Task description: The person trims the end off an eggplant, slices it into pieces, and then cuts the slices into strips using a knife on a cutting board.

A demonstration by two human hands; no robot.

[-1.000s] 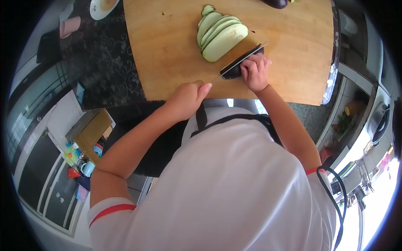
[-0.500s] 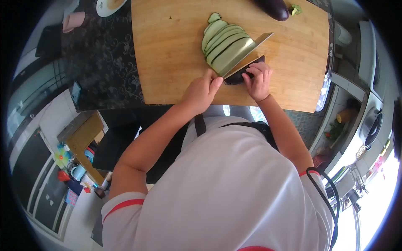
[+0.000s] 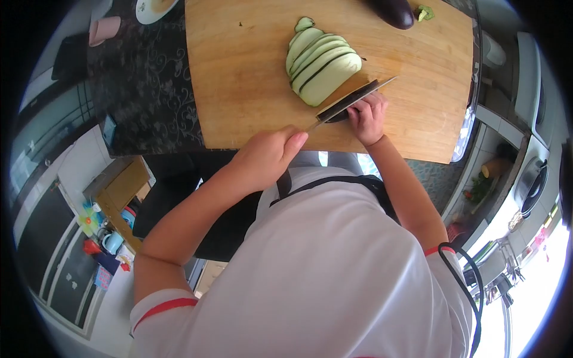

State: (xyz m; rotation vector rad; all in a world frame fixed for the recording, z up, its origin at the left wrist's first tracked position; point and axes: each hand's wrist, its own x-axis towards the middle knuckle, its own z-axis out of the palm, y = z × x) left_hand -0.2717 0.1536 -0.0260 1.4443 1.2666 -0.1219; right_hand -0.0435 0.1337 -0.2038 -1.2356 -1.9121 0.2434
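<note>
My left hand (image 3: pixel 271 149) is closed around the handle of a kitchen knife (image 3: pixel 387 82). The blade, seen nearly edge-on, lies along the remaining dark-skinned eggplant piece (image 3: pixel 339 117). My right hand (image 3: pixel 367 118) grips that piece from its right side, with fingers bent close to the blade. Part of the piece is hidden by the blade and fingers. Just beyond them, pale green eggplant slices (image 3: pixel 328 77) with dark rims overlap in a fanned row on the wooden cutting board (image 3: pixel 245 77).
A whole purple eggplant (image 3: pixel 391 12) and a small green stem piece (image 3: pixel 425 13) lie at the board's far right. On the dark patterned table (image 3: pixel 149 77) are a white plate (image 3: pixel 143 13), a pink cup (image 3: pixel 105 30) and a phone-like object (image 3: pixel 109 130).
My left hand has drawn back toward my body and slightly left. The knife has moved off the slices to the piece under my right hand, its blade now nearly edge-on. My right hand stays put.
</note>
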